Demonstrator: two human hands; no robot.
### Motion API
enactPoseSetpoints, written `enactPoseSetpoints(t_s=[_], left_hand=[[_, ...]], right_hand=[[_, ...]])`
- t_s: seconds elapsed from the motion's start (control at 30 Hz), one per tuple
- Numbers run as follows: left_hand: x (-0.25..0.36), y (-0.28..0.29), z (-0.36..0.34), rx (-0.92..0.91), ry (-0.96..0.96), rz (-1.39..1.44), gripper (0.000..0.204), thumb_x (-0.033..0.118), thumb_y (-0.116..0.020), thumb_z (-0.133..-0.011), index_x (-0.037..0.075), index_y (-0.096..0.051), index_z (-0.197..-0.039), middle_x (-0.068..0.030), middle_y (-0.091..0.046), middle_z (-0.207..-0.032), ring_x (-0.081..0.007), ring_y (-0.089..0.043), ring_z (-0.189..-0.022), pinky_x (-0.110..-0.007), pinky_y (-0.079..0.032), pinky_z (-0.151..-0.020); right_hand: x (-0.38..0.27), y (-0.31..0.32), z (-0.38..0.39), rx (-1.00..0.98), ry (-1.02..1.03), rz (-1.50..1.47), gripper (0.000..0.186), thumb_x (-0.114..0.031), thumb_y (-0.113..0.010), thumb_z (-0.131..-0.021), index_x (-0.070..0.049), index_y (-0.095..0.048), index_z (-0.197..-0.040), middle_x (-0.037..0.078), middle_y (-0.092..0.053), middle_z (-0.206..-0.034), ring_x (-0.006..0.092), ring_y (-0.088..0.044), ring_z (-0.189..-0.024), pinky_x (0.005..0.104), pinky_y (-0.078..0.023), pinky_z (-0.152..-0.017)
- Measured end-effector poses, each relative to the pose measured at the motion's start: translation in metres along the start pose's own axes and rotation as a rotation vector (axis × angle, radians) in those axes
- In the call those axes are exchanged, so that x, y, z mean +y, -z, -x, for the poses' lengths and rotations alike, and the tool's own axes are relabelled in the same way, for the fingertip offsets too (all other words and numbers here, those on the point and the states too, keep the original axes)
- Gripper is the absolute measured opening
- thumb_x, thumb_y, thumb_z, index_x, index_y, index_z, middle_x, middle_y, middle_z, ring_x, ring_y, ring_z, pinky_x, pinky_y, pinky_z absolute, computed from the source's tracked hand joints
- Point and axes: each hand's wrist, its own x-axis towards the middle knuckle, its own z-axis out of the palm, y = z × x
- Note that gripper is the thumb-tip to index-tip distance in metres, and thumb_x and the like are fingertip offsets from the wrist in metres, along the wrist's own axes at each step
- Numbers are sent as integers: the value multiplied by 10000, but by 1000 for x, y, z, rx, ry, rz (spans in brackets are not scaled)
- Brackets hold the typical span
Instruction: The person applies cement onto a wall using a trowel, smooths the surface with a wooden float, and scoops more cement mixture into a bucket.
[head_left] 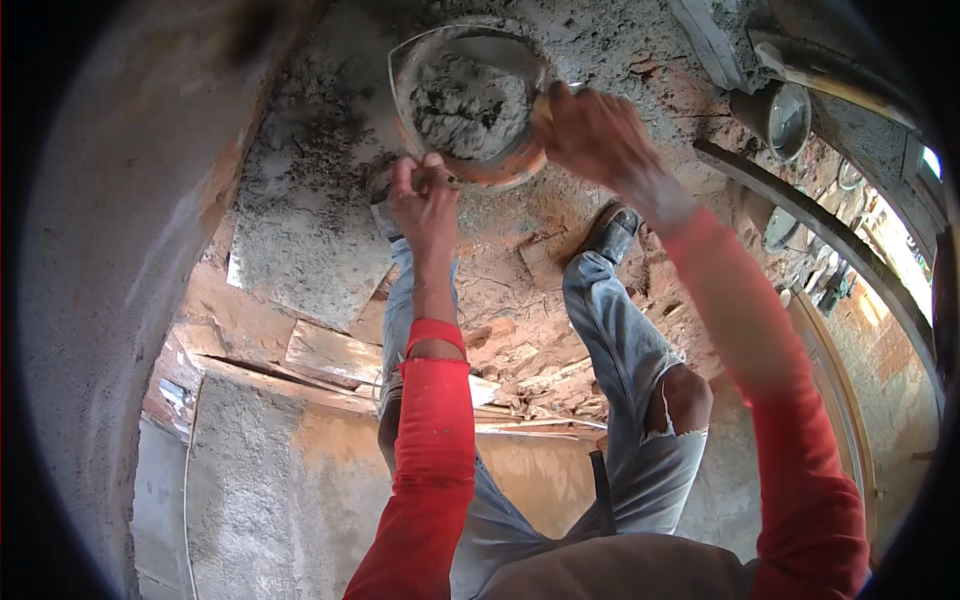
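A round bucket [520, 165] with an orange-stained side and a thin handle holds wet grey mortar [465, 110]. My left hand [425, 195] is closed at its near left edge, thumb and fingers pinching the rim. At the right side of the bucket, my right hand [600, 140] is curled into a fist. A yellowish piece, perhaps a tool handle, shows at its fingers, but the fist and some blur hide what it is. My feet stand apart on the near side of the bucket.
A mortar-smeared grey board [310, 250] lies at the left beside a plastered wall [130, 250]. Broken rubble [520, 350] covers the ground around my legs. To the right are a curved dark strip [800, 205] and another bucket [788, 122].
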Motion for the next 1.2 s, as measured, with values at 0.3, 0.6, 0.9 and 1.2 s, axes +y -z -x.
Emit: enactPoseSetpoints(t_s=[0.3, 0.6, 0.9, 1.2], left_hand=[[-13, 16, -11, -24, -34, -172, 372, 386, -616, -1047, 45, -502, -953, -27, -505, -872, -128, -511, -804, -406, -598, -835], [1, 9, -2, 8, 32, -207, 341, 373, -614, -1052, 85, -491, -916, 4, -514, -847, -97, -501, -781, -356, -564, -756], [-2, -10, 1, -64, 77, -51, 310, 308, -614, -1057, 108, -431, -905, 25, -451, -871, -86, -424, -759, -305, -498, -735], [-5, 14, -13, -73, 67, -26, 286, 337, -605, -1056, 116, -457, -952, 3, -540, -945, -117, -522, -868, -397, -547, -872]], right_hand=[[5, -6, 12, 92, 271, 173, 303, -338, -612, -995, -41, -621, -1056, 69, -636, -746, 216, -626, -646, 437, -569, -724], [60, -29, -49, 344, 365, -57, 248, -183, -642, -925, 6, -691, -1077, 69, -599, -651, 181, -592, -575, 355, -530, -529], [60, -121, -66, 483, 993, 275, 119, -187, -757, -860, -81, -720, -899, 37, -685, -722, 248, -641, -656, 356, -580, -638], [-8, -44, 19, -367, -37, -1527, 528, -443, -480, -1084, 27, -723, -1072, 16, -497, -561, 112, -450, -406, 318, -425, -426]])
